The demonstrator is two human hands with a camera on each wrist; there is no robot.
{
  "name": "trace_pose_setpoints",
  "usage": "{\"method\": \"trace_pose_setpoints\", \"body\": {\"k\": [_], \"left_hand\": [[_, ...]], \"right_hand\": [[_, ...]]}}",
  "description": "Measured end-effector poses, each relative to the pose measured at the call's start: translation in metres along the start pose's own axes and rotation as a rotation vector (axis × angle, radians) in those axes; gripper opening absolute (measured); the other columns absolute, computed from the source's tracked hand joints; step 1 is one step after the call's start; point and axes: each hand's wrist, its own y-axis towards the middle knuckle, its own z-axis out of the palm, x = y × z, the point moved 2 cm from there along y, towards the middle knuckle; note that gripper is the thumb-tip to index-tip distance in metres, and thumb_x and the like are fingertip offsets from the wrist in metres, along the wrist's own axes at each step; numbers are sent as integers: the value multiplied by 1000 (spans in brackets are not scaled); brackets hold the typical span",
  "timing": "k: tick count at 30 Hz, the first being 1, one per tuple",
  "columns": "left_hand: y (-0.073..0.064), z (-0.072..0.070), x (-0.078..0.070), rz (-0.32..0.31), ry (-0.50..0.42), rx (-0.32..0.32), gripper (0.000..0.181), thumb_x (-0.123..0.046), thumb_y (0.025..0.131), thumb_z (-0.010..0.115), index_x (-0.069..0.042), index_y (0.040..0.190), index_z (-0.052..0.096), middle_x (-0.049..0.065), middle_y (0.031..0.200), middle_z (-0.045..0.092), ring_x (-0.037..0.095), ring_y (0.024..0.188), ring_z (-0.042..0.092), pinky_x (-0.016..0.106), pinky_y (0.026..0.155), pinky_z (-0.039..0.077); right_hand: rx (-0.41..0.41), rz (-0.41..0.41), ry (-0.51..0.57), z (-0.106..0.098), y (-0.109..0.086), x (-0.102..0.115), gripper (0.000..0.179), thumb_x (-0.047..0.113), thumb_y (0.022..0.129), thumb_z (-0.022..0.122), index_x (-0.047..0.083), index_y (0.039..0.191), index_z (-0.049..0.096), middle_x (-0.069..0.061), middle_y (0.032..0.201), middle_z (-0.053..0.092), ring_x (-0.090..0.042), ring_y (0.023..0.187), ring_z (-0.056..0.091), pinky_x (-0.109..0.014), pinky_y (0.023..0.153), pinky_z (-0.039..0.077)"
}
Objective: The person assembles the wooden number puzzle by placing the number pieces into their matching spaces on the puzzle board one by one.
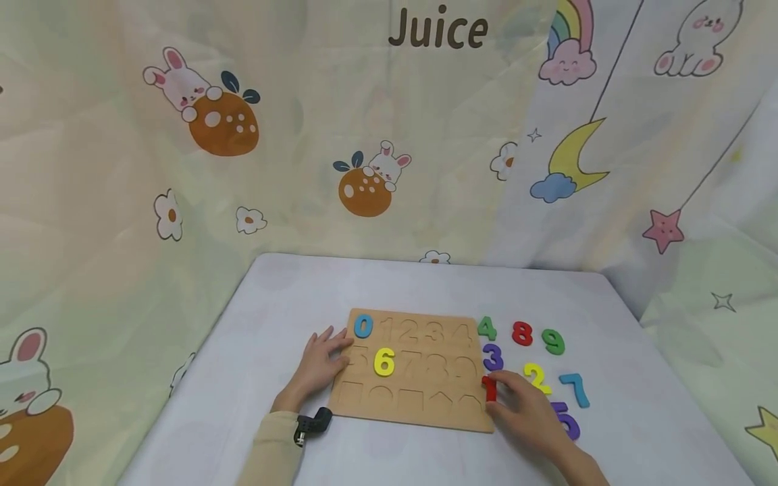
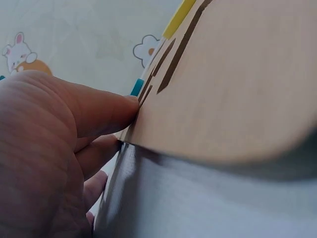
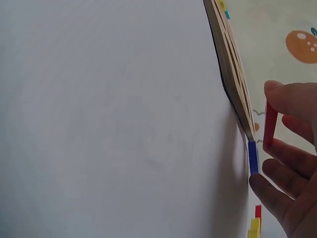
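A wooden number board (image 1: 401, 398) lies on the table, with a blue 0 (image 1: 363, 326) and a yellow 6 (image 1: 383, 362) on it. At its left edge my left hand (image 1: 316, 368) touches the wood with extended fingers; the left wrist view shows the thumb (image 2: 106, 109) against the board's edge. My right hand (image 1: 525, 408) pinches a red number 1 (image 1: 490, 389) between thumb and fingers, by the board's right edge. In the right wrist view the red 1 (image 3: 270, 124) stands on edge between the fingertips, above the level of the board.
Right of the board lie a green 4 (image 1: 487, 329), purple 3 (image 1: 493, 358), red 8 (image 1: 522, 333), green 9 (image 1: 553, 341), yellow 2 (image 1: 537, 378) and blue 7 (image 1: 575, 390). A purple 5 (image 1: 568, 425) is partly hidden by the right hand. Printed curtains surround the white table (image 1: 292, 283).
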Motion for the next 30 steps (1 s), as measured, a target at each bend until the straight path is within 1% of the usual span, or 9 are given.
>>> {"method": "trace_pose_setpoints", "body": {"k": [7, 10, 12, 15, 17, 20, 24, 30], "left_hand": [[-1, -1, -1, -5, 0, 25, 45, -26, 84, 75, -15, 127, 66, 0, 149, 47, 29, 148, 22, 51, 122, 1], [-1, -1, -2, -5, 2, 31, 48, -27, 83, 76, -15, 128, 65, 0, 149, 46, 29, 148, 21, 50, 122, 0], [-2, -2, -2, -2, 4, 30, 48, -27, 83, 77, -15, 127, 66, 0, 149, 47, 29, 148, 21, 50, 122, 1], [-2, -2, -1, -7, 10, 31, 48, -27, 82, 77, -15, 127, 66, 0, 149, 47, 29, 148, 21, 50, 122, 1], [-3, -2, -1, -9, 17, 32, 47, -27, 82, 77, -15, 127, 66, -1, 149, 47, 29, 147, 22, 50, 122, 1], [-3, -1, 0, -15, 26, 39, 47, -28, 82, 77, -16, 126, 66, -1, 148, 48, 29, 147, 23, 51, 122, 1], [-4, 0, 1, -19, 26, 41, 47, -28, 82, 77, -16, 126, 66, -2, 149, 47, 29, 147, 22, 52, 122, 1], [-2, -1, 1, -1, 30, 36, 48, -29, 82, 77, -16, 127, 66, -2, 148, 48, 28, 148, 22, 50, 122, -1]], "right_hand": [[11, 28, 55, 9, 7, 14, 52, 20, 80, 81, 19, 127, 61, -1, 131, 60, -27, 118, 59, -47, 96, 54], [0, 6, 66, 15, 10, 19, 49, 19, 79, 82, 21, 124, 63, 0, 131, 60, -25, 117, 59, -45, 95, 55], [-9, -11, 67, 19, 13, 22, 49, 18, 78, 82, 22, 123, 64, 0, 132, 60, -25, 121, 58, -46, 97, 53], [-21, -48, 64, 24, 16, 26, 48, 17, 77, 83, 22, 121, 64, 0, 132, 61, -27, 126, 55, -50, 100, 50], [-25, -57, 71, 28, 18, 28, 47, 16, 77, 83, 22, 120, 64, 1, 132, 61, -27, 129, 52, -51, 103, 47], [-26, -59, 80, 33, 21, 31, 47, 16, 77, 83, 24, 120, 65, 4, 130, 62, -24, 129, 52, -51, 105, 46], [-21, -73, 100, 40, 26, 34, 48, 17, 78, 83, 22, 122, 65, 5, 129, 62, -22, 128, 52, -50, 106, 45], [-18, -85, 113, 47, 34, 39, 48, 19, 80, 82, 22, 124, 64, 7, 129, 61, -20, 127, 53, -48, 106, 46]]}}
